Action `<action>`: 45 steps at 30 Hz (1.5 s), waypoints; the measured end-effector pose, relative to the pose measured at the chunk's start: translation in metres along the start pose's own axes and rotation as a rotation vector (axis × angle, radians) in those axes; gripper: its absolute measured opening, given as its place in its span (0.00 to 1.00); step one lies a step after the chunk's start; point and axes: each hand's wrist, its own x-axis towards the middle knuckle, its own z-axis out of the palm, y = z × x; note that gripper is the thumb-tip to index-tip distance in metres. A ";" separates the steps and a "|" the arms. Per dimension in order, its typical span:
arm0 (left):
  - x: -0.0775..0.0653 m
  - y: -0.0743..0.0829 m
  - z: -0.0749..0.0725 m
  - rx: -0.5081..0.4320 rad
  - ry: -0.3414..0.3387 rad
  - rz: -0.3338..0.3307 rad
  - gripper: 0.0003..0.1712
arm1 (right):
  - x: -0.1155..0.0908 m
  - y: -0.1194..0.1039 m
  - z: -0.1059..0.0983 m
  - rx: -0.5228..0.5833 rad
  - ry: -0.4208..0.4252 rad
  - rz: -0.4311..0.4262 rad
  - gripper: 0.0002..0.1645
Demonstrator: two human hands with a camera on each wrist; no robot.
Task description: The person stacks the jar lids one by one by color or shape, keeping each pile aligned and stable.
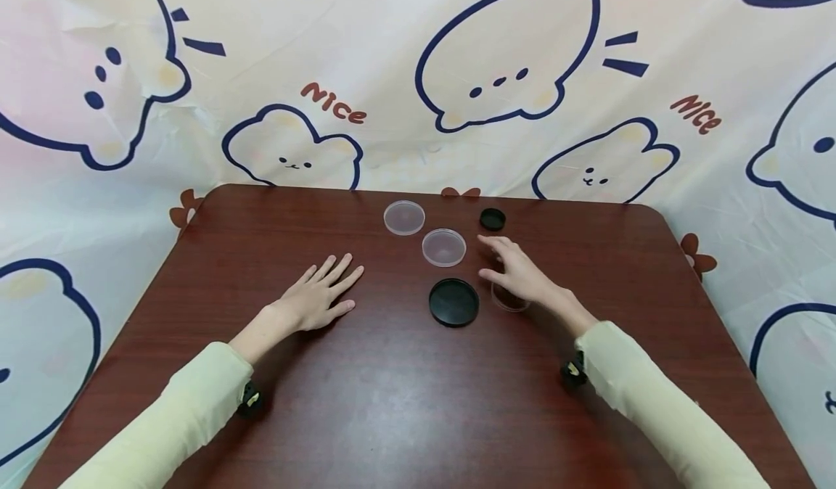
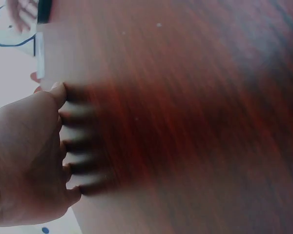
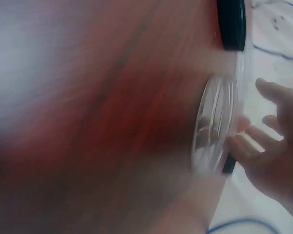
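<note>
My left hand (image 1: 316,299) rests on the table with its fingers spread, to the left of several round dish-like pieces. In the left wrist view the fingertips of this hand (image 2: 31,156) touch the wood. My right hand (image 1: 522,271) hovers, fingers apart and holding nothing, over a clear round dish (image 1: 511,299) that it partly hides. That clear dish (image 3: 214,126) stands beside the hand in the right wrist view. Left of this hand lie a large black round dish (image 1: 453,302) and a clear one (image 1: 444,248). A small black round piece (image 1: 493,219) sits just beyond its fingertips.
Another clear round dish (image 1: 404,218) lies near the far edge of the brown wooden table (image 1: 379,416). Behind the table hangs a pale cloth (image 1: 392,54) with cartoon drawings. Dark devices are strapped at both wrists.
</note>
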 end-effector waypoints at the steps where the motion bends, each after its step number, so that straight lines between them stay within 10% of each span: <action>1: 0.000 0.001 0.001 0.003 0.007 0.003 0.37 | 0.008 -0.003 0.004 0.010 -0.012 -0.015 0.40; 10: -0.003 0.002 0.008 -0.006 0.057 0.014 0.36 | 0.059 -0.026 0.025 -0.049 -0.118 0.108 0.55; 29: -0.002 0.001 0.006 -0.011 0.045 -0.015 0.36 | 0.070 -0.025 0.014 -0.062 -0.101 0.196 0.54; 37: -0.002 -0.003 0.005 0.007 0.028 -0.020 0.36 | 0.123 -0.047 0.034 -0.038 -0.075 0.121 0.52; 45: -0.002 0.001 0.000 -0.010 0.026 -0.013 0.36 | 0.166 -0.061 0.053 -0.119 -0.122 0.245 0.56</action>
